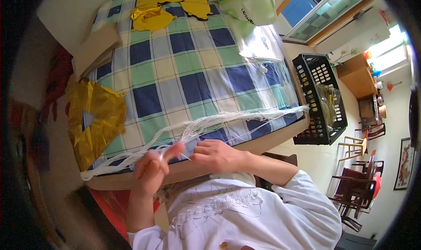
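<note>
A long bundle of thin white strings [210, 119] lies along the near edge of a checked cloth in navy, green, cream and pale blue [188, 44]. My left hand [152, 169] is at the bundle's left part, fingers closed in a pinch with a bit of white string between them; its fingertips are slightly blurred. To its right, my right hand [215, 156] is curled closed, with a short white strand showing at its finger side toward the left hand. The fingers hide how each hand grips the strand.
Gold foil shapes [98, 140] hang at the cloth's left edge; more gold foil pieces [151, 18] lie at the far side. A cardboard piece [97, 48] rests at left. A green-white plastic bag [250, 5] sits at far right. A black crate [322, 96] stands beyond the right edge.
</note>
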A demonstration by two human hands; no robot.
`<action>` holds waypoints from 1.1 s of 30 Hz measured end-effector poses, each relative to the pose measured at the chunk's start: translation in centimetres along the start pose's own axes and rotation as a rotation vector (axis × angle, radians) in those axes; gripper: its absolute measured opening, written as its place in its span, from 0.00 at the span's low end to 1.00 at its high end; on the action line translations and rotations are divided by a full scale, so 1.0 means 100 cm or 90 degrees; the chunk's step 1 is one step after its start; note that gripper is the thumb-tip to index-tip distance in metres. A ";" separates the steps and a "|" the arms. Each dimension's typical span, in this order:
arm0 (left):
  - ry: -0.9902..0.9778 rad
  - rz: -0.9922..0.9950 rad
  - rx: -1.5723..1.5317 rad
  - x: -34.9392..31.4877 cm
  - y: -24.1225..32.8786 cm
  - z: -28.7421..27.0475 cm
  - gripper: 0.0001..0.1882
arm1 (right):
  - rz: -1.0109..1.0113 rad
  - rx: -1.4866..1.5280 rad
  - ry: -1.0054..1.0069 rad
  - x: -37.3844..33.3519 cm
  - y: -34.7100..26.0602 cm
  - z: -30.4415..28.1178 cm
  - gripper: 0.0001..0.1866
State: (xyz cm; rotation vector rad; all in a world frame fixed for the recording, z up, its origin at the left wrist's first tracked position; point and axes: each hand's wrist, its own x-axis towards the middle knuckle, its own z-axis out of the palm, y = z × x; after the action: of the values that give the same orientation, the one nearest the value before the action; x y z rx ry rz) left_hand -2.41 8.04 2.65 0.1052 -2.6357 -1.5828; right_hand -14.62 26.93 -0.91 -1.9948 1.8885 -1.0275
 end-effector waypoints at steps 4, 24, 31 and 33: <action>0.258 0.141 0.309 0.003 -0.019 -0.017 0.07 | 0.053 -0.095 0.014 -0.007 0.013 -0.019 0.13; 0.173 0.007 -0.512 -0.023 0.016 0.035 0.07 | 0.422 0.471 0.019 0.008 -0.037 0.004 0.16; -0.277 -0.225 -0.467 -0.036 0.024 0.020 0.08 | 0.214 0.133 0.126 -0.003 -0.042 -0.020 0.08; -0.252 -0.132 -0.592 -0.039 0.026 0.023 0.09 | 0.214 0.191 0.022 -0.016 -0.036 -0.006 0.08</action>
State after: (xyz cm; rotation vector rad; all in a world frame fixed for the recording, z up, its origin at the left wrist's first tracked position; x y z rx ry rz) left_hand 1.24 11.65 3.83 0.0089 -1.8349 -2.9596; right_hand -12.00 29.15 1.08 -1.4467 1.8701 -1.1689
